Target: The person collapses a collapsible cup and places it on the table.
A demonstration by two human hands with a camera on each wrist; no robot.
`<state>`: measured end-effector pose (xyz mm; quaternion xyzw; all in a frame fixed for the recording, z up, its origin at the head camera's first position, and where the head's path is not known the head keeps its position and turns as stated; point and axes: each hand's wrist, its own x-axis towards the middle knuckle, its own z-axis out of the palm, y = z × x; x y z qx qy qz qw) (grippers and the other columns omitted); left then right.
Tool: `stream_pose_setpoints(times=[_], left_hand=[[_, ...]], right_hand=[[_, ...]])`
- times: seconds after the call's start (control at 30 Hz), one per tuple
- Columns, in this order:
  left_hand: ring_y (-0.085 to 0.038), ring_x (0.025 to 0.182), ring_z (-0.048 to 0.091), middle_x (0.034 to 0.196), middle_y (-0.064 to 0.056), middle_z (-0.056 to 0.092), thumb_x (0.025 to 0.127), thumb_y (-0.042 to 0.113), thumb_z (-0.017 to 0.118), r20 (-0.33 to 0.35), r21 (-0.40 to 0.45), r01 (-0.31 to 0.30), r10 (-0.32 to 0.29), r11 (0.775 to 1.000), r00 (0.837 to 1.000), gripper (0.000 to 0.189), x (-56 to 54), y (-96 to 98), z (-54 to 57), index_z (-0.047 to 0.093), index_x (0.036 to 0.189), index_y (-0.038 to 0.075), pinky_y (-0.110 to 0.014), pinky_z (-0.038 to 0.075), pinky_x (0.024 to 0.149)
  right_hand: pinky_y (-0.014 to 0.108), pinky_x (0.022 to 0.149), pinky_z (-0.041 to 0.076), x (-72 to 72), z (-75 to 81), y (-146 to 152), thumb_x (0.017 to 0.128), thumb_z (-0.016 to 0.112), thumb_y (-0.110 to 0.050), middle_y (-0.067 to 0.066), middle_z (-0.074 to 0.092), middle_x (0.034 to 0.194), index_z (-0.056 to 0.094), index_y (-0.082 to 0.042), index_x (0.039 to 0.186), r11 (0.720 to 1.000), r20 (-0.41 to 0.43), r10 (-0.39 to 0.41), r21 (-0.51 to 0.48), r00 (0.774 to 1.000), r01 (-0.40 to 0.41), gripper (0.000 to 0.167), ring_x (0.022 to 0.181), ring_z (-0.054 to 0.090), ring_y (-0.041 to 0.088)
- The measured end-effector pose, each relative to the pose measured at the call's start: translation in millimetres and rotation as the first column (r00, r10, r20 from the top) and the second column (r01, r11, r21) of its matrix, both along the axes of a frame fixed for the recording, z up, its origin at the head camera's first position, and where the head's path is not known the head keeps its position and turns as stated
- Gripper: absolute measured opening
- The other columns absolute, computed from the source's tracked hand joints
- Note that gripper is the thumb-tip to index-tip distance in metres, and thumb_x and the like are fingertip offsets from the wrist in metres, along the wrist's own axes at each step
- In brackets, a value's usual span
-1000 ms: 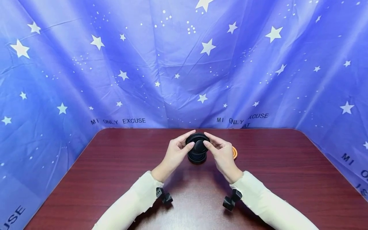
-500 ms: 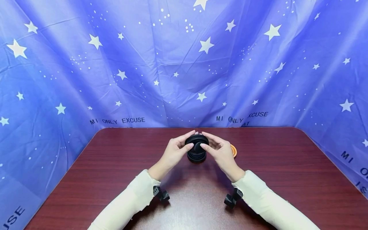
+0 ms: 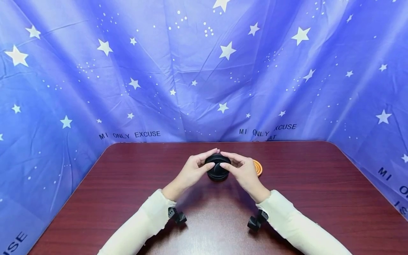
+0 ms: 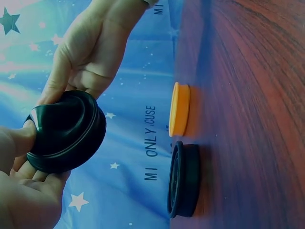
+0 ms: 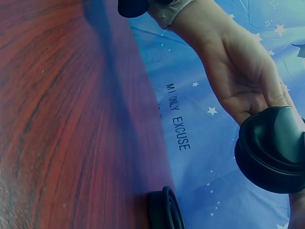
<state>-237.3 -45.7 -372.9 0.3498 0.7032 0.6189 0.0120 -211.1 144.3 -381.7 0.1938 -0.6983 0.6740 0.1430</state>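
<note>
A black, round, rubbery cup-like piece [image 3: 217,159] is held between both hands above the table, its wall dented inward under the thumbs. My left hand [image 3: 190,171] grips its left side, thumb in front and fingers behind. From the right, my right hand [image 3: 247,174] grips it the same way. In the left wrist view the piece [image 4: 71,136] is tilted, with a thick ridged rim. Below it a low black ringed disc [image 4: 185,179] sits on the table, largely covered by the held piece in the head view. The right wrist view shows the dented wall [image 5: 274,143] too.
An orange ringed disc [image 3: 258,168] lies on the dark red wooden table [image 3: 127,184], just right of the right hand and partly hidden by it. A blue curtain with white stars [image 3: 178,71] hangs behind the table's far edge. Black wrist cameras [image 3: 257,220] hang below the sleeves.
Both hands have lowered the black piece slightly toward the disc beneath it. The thumbs have drawn closer together over its dented wall. More of the orange disc shows beside the right hand.
</note>
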Motion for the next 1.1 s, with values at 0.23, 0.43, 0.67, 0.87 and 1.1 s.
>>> stream_pose_setpoints(times=[0.23,0.43,0.67,0.87,1.1], left_hand=[[-0.020,0.125,0.049,0.136,-0.019,0.050,0.094,0.001,0.053,-0.009,0.075,0.024,-0.024,0.997,1.000,0.046,-1.3,-1.0,-4.1,0.043,0.139,0.000,-0.026,0.039,0.102],[-0.018,0.128,0.045,0.141,-0.014,0.046,0.095,0.002,0.052,0.012,0.132,0.055,-0.058,0.990,0.998,0.048,1.1,0.7,-6.6,0.040,0.142,0.004,-0.025,0.038,0.102],[-0.017,0.125,0.048,0.141,-0.018,0.045,0.094,0.001,0.054,-0.022,0.227,0.033,-0.028,0.973,0.999,0.049,2.0,10.0,-8.9,0.039,0.141,-0.003,-0.025,0.041,0.100],[-0.007,0.105,0.060,0.127,-0.024,0.056,0.092,-0.002,0.055,-0.024,0.212,-0.063,0.070,0.975,0.997,0.045,5.3,12.2,-10.1,0.045,0.136,-0.006,-0.021,0.050,0.086],[-0.001,0.094,0.061,0.118,-0.027,0.059,0.089,-0.009,0.055,-0.039,0.213,-0.135,0.147,0.968,0.988,0.042,7.7,12.6,-6.8,0.048,0.131,-0.010,-0.019,0.051,0.080]], right_hand=[[0.017,0.074,0.051,1.0,-0.9,-2.9,0.080,0.071,0.002,-0.008,0.071,0.093,0.063,0.009,0.115,0.996,-0.011,-0.038,-0.082,0.999,0.037,0.036,0.086,0.063,0.003],[0.015,0.068,0.052,-0.2,0.5,-4.7,0.078,0.068,0.011,-0.007,0.071,0.084,0.060,0.015,0.112,0.969,-0.021,-0.098,-0.229,0.995,0.090,0.035,0.077,0.063,0.003],[0.017,0.071,0.052,-0.6,3.7,-8.8,0.080,0.067,0.010,-0.006,0.071,0.089,0.058,0.016,0.116,0.935,0.050,-0.073,-0.345,0.996,0.086,0.038,0.080,0.063,0.005],[0.015,0.072,0.050,2.2,2.4,-12.2,0.082,0.063,0.012,-0.008,0.070,0.091,0.058,0.014,0.117,0.925,0.122,-0.094,-0.356,0.988,0.132,0.036,0.083,0.060,0.003],[0.016,0.068,0.050,3.5,1.5,-15.1,0.083,0.065,0.008,-0.006,0.069,0.086,0.060,0.011,0.117,0.926,0.119,-0.094,-0.355,0.989,0.130,0.034,0.079,0.059,0.004]])
